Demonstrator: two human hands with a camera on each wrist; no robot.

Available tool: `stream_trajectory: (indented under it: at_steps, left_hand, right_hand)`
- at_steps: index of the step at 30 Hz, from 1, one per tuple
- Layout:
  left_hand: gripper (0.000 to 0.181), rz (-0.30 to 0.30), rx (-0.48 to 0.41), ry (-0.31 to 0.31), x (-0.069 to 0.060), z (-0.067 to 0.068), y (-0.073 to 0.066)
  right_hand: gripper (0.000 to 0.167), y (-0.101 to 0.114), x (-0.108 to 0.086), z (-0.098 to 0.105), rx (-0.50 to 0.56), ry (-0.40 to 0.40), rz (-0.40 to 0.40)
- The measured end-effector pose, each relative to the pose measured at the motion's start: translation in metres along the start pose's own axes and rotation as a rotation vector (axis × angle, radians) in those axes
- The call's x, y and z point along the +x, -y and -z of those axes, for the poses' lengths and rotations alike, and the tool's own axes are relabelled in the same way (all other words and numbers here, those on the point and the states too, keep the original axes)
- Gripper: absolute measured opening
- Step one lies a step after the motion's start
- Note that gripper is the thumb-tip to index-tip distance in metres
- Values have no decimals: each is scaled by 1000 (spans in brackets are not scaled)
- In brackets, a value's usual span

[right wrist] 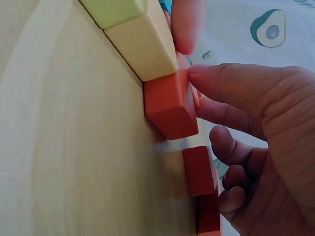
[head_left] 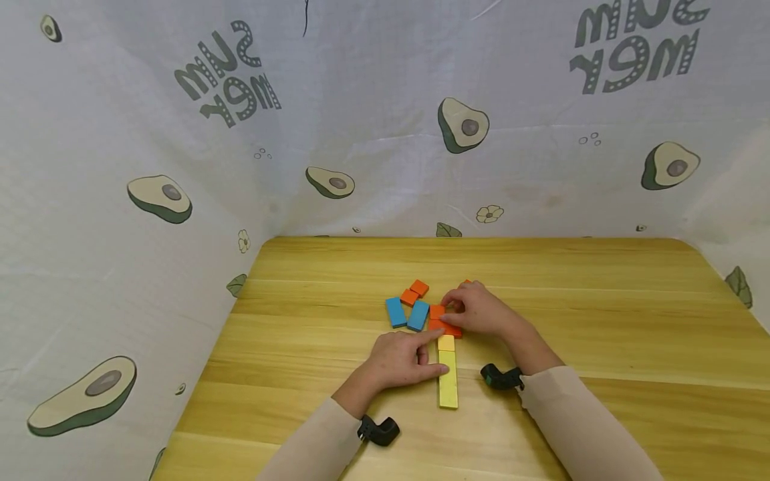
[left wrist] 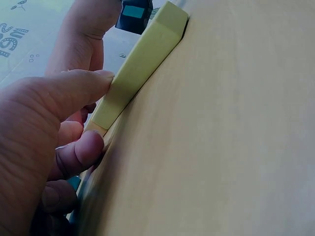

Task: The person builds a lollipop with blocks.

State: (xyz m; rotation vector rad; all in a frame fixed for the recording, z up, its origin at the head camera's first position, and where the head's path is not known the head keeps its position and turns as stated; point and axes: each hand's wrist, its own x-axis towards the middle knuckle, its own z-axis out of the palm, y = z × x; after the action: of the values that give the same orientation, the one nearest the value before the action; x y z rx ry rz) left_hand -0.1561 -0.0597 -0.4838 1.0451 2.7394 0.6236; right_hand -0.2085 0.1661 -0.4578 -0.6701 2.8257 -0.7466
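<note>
On the table (head_left: 313, 267), our left hand (head_left: 397, 361), forefinger straight, merely touches the long yellow wooden bar (head_left: 448, 391); our right hand (head_left: 482, 312) curls by a square orange wooden block (head_left: 436, 311), grip unclear; a fingertip nudge might skew it.

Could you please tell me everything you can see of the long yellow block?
The long yellow block is a slim, plain rectangular bar, pale greenish-yellow, with smooth, matte faces and crisp edges; whether it is wood or plastic I cannot tell. It lies flat on the wooden table, its length running away from the person. Its far end meets a small pale-orange block in line with it, while its near end is free. The thumb of the left hand touches its far half.
</note>
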Motion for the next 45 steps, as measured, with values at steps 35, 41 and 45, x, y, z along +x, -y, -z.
stream_trajectory:
  at_steps: [35,41,45]
  left_hand:
    - [63,40,-10,28,4,3,-4]
    - [62,41,-18,29,5,2,-4]
    - [62,46,-22,30,5,2,-4]
  right_hand:
    - [24,-6,-2,-2,105,-114,-85]
    - [28,-16,-9,8,135,-192,-168]
    - [26,-21,-14,11,119,-195,-189]
